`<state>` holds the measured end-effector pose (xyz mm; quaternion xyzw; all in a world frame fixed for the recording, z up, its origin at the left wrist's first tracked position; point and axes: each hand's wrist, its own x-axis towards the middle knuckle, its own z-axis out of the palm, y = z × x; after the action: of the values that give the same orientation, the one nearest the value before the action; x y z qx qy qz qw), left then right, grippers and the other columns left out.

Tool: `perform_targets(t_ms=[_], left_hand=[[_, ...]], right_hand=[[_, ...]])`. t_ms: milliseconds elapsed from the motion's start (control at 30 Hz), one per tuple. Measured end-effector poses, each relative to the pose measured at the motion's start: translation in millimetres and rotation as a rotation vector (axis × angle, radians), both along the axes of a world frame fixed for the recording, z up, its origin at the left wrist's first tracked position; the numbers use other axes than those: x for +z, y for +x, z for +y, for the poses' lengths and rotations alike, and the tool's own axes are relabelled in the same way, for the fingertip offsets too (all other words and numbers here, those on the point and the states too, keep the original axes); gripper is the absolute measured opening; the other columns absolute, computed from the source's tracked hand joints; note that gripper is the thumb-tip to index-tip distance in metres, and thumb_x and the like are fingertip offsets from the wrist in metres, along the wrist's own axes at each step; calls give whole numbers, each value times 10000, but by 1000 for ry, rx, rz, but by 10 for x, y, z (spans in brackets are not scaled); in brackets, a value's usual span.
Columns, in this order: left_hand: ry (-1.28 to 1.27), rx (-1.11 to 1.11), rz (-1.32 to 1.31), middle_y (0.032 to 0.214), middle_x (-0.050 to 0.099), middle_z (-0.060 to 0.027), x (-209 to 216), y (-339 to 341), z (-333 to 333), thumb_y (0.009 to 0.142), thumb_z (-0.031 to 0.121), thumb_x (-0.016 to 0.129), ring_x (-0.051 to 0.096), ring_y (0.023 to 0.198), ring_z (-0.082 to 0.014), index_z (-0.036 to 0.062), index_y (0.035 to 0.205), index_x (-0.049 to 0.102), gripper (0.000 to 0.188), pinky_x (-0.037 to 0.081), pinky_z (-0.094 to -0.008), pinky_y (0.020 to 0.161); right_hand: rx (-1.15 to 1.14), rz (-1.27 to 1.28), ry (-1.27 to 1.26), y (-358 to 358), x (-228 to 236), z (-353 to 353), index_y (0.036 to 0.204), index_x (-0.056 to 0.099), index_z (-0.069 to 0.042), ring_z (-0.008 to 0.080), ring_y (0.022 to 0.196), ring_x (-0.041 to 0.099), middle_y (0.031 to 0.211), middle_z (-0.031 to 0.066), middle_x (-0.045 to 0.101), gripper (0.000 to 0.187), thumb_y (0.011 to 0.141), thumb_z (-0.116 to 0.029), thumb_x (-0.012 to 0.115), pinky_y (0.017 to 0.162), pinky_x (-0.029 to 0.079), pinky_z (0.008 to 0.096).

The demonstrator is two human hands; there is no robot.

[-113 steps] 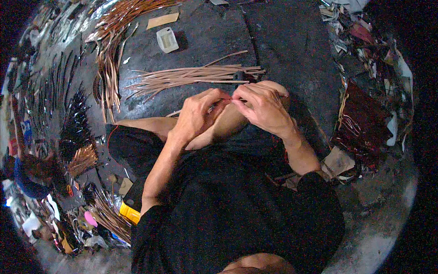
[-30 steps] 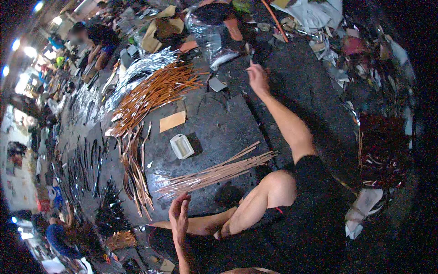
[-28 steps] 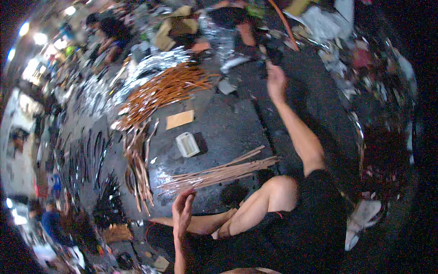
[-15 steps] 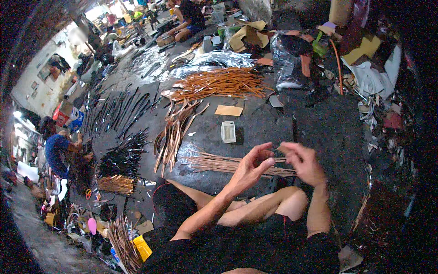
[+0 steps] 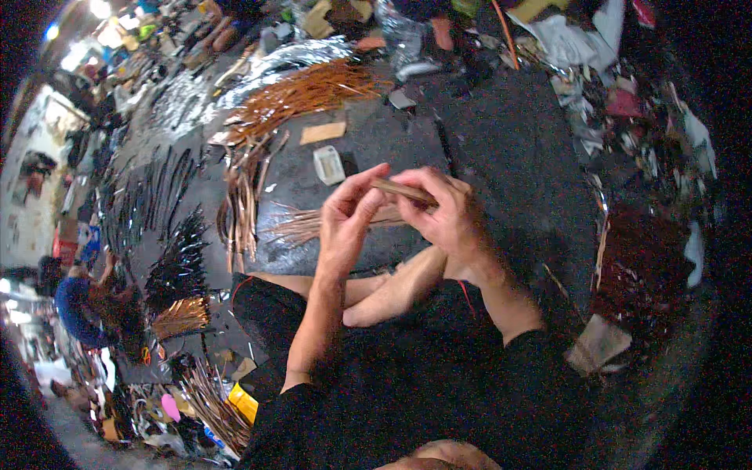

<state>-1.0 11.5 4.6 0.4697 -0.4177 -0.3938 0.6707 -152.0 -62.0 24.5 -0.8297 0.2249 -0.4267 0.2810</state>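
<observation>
Raised over my crossed legs, both hands meet at a narrow brown strip [image 5: 406,191]. My right hand [image 5: 453,219] is closed around one end, pinching it between thumb and fingers. The fingertips and thumb of my left hand [image 5: 343,223] close on the other end. Beneath my hands, thin light-brown strips [image 5: 291,225] lie spread on the dark floor mat, partly hidden by the hands. Just beyond my left hand stands a small whitish plastic container [image 5: 329,166], with a flat tan rectangular piece [image 5: 323,132] farther off.
Orange-brown strips [image 5: 301,98] lie at the far side, longer brown strips [image 5: 244,196] to the left, and black strips [image 5: 178,262] beyond them. A person in blue [image 5: 77,304] sits at far left. Scraps [image 5: 619,102] line the right; a yellow packet [image 5: 244,403] lies at lower left.
My hands have come together, and a brown strip now shows clearly between them. The view has shifted, so the surroundings sit farther left and higher.
</observation>
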Motion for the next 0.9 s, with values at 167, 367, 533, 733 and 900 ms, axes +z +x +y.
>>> perform_targets(t_ms=[167,367,533,733,900], left_hand=[[-137,80,-73,1067,616,-74,-234,42,-23,947,131,585,572,974,-143,3,1097,635,203,454,-274,865],[-331,59,319,1143,598,-127,-245,-170,-70,987,215,531,569,1098,-227,45,986,594,182,463,-353,938],[-339,129,474,974,627,-69,-75,-235,-23,998,282,484,589,1089,-241,93,1034,505,193,408,-451,1043],[-458,-25,829,838,544,6,-48,160,0,1000,284,487,564,801,-110,112,1025,507,175,479,-318,837],[-419,136,882,794,517,33,32,332,10,991,292,507,517,671,-52,103,1015,518,191,489,-213,653]], right_hand=[[44,-105,20,84,33,74,957,620,-85,287,782,682,859,107,665,135,843,-129,678,669,541,363],[-28,-155,-19,275,-84,193,896,577,-52,229,687,679,789,84,651,144,800,-73,682,600,538,322],[-51,-121,-101,318,-94,246,883,560,-53,234,694,685,795,87,649,160,790,-71,689,605,552,334],[-43,-69,-110,306,-216,316,886,551,-52,225,690,683,778,79,633,181,778,-58,696,605,550,329],[-41,-45,-139,254,-287,346,887,553,-55,226,679,675,769,75,624,182,773,-45,695,595,544,326]])
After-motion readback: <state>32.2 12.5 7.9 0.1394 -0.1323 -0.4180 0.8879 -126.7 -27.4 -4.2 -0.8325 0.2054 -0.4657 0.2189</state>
